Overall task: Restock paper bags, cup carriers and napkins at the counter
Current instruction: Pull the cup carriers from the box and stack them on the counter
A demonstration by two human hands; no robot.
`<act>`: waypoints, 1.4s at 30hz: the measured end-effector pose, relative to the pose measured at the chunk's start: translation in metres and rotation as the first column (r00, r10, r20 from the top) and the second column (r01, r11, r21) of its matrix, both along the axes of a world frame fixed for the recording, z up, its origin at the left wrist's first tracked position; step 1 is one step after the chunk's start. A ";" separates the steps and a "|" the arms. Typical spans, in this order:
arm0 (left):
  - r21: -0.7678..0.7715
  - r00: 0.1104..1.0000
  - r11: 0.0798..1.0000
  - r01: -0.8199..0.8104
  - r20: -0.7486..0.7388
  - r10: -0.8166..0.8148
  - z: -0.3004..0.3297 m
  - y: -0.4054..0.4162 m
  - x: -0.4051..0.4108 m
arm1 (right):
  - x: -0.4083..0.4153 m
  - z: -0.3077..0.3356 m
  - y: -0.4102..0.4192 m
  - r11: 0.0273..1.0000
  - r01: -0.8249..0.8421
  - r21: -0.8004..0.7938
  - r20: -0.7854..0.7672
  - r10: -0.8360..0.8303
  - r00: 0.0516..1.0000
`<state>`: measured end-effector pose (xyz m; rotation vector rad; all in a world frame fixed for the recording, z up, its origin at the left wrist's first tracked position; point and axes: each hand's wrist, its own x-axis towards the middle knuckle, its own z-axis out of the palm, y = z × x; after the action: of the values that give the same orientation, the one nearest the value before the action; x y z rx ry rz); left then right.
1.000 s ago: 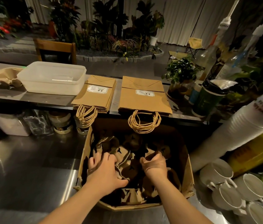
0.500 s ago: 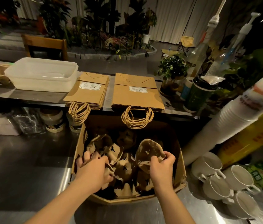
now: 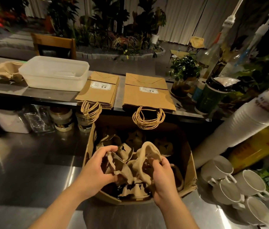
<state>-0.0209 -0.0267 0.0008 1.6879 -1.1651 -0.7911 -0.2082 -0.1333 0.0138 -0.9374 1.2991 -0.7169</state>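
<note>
A cardboard box (image 3: 190,169) on the steel worktop holds several brown pulp cup carriers. My left hand (image 3: 97,167) grips the left side of a cup carrier (image 3: 128,167) lifted above the pile, and my right hand (image 3: 162,177) grips its right side. Two flat stacks of brown paper bags lie on the raised counter behind the box, the left stack (image 3: 100,89) and the right stack (image 3: 147,92), their twisted handles hanging over the edge. Another cup carrier (image 3: 5,71) rests at the counter's far left.
A white plastic tub (image 3: 54,72) sits on the counter beside the bags. Jars (image 3: 62,118) stand under the counter ledge. At the right are a sleeve of white cups (image 3: 246,126), white mugs (image 3: 226,177), a potted plant (image 3: 183,70) and pump bottles (image 3: 226,38).
Both hands were digging among the carriers in the box. They have now closed on one carrier from both sides and raised it above the pile.
</note>
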 end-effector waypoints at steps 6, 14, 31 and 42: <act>-0.063 0.984 0.997 0.054 0.173 -0.042 0.002 -0.003 -0.016 | 0.009 0.005 0.010 0.997 -0.049 0.067 -0.037 0.052 0.998; -0.123 0.969 0.991 0.061 0.246 -0.030 -0.004 -0.003 -0.023 | 0.007 0.021 0.006 0.938 -0.243 0.247 -0.184 0.291 0.939; -0.217 0.969 0.965 0.146 0.227 -0.095 0.000 -0.006 -0.026 | 0.016 0.011 0.016 0.874 -0.451 0.179 -0.140 0.476 0.868; -0.230 0.983 0.972 0.041 -0.163 -0.080 -0.003 -0.016 -0.028 | 0.016 0.014 0.009 0.724 -0.658 0.208 -0.276 0.688 0.671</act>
<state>-0.0491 -0.0422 -0.0026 1.3755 -1.1453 -0.7937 -0.1925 -0.1244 0.0282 -1.4000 1.1285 0.1022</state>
